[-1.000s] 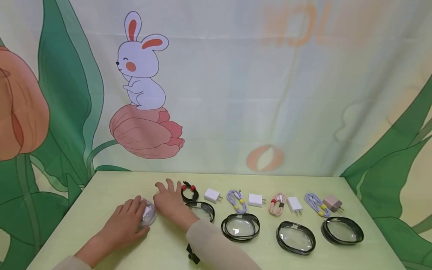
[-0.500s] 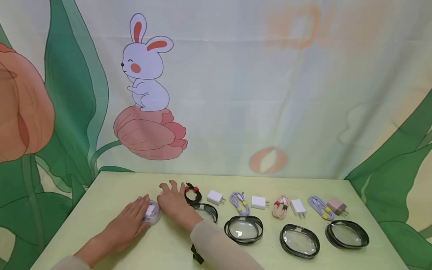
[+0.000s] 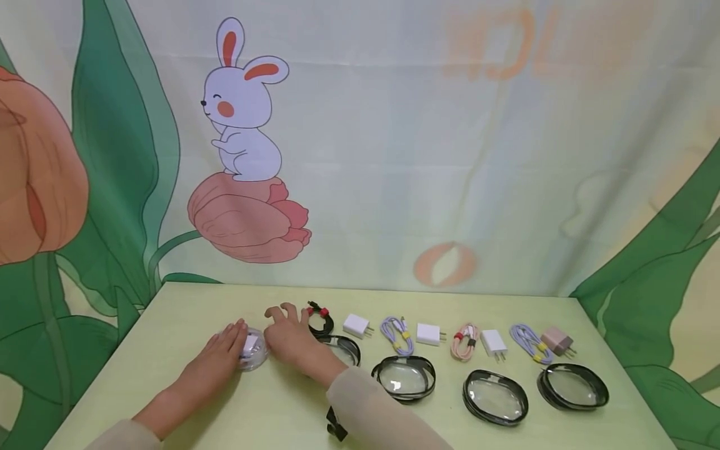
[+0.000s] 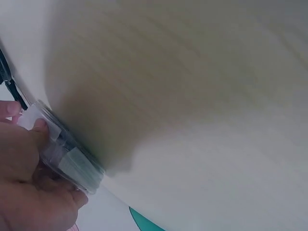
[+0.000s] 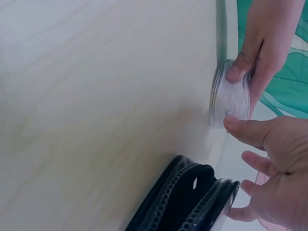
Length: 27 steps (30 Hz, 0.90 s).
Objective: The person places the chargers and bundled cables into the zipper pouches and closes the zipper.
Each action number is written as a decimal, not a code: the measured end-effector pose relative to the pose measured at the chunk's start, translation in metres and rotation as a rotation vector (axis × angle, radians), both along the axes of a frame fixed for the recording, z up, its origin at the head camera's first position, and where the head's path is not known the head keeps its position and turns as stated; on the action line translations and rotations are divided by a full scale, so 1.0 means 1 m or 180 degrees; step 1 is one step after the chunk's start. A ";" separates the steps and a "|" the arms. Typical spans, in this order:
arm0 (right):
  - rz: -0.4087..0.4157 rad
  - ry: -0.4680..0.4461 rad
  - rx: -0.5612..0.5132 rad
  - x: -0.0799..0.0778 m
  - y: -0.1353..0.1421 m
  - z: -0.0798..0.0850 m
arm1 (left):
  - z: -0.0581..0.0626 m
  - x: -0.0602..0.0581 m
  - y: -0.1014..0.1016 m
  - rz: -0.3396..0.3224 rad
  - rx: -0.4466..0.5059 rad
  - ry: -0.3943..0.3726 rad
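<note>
Case (image 3: 253, 351), round and clear with white contents, held between a person's two grips at the pale tabletop (image 3: 264, 406); whether it touches the surface, I cannot tell from where I stand. Left grip (image 3: 208, 364): thumb on the wall of the case, fingers on its opposite side, grasping it. Right grip (image 3: 292, 344): pinching the edge of the same case by the thumb, the opposing finger mostly hidden, the others spread free. Just right of the right grip: a zip case (image 3: 345, 353), black-edged, partly covered by the forearm, and beyond it a black cable coil (image 3: 327, 328) in red ties. Behind the right grip, beside the sleeve (image 3: 382, 406): a black strap end (image 3: 336, 428). Farther right of it: three more black-edged cases (image 3: 495, 399) and, past them, three white chargers (image 3: 357, 326), two lavender cable coils (image 3: 529, 340), a pink cable coil (image 3: 464, 355) and a pinkish charger (image 3: 557, 341). Farthest, facing both grips: a backdrop (image 3: 360, 144) printed with a white rabbit (image 3: 242, 150).
</note>
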State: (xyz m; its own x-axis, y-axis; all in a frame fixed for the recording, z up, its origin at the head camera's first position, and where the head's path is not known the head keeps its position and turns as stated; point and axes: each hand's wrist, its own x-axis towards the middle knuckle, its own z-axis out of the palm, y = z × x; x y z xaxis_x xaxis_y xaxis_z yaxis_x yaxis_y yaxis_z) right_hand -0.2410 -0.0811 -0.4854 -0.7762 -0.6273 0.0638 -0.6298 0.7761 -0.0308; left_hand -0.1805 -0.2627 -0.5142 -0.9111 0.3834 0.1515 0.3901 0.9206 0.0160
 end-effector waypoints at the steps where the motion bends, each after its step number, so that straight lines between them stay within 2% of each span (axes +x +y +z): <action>1: -0.0011 -0.0007 -0.0013 0.000 0.000 -0.001 | 0.000 0.000 0.000 0.0016 -0.0001 -0.0004; 4: -0.0076 0.0011 -0.0047 -0.001 -0.001 -0.004 | -0.001 -0.001 -0.002 0.0021 0.0008 -0.0039; 7: -0.0145 0.0083 -0.0078 -0.002 -0.004 -0.006 | 0.000 -0.004 -0.009 -0.0067 0.0065 -0.0041; 12: -0.0273 0.0166 -0.0134 -0.006 -0.007 -0.014 | 0.002 -0.008 -0.021 -0.0409 0.0180 -0.0010; 16: -0.0312 0.0136 -0.0145 -0.007 -0.007 -0.019 | -0.001 -0.009 -0.022 -0.0567 0.0263 -0.0013; 23: -0.0115 -0.0081 -0.0220 -0.003 -0.005 -0.013 | -0.003 -0.011 -0.018 -0.0493 0.0143 0.0109; 27: -0.0097 -0.0169 -0.0301 0.003 -0.010 -0.009 | -0.005 -0.010 -0.017 -0.0441 0.0115 0.0227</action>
State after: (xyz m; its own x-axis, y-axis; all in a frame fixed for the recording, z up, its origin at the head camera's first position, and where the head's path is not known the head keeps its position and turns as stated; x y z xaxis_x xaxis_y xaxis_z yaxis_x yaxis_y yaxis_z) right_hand -0.2382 -0.0908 -0.4944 -0.7987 -0.5965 0.0798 -0.6015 0.7870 -0.1374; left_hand -0.1907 -0.2793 -0.5191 -0.8363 0.4978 0.2298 0.5146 0.8573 0.0158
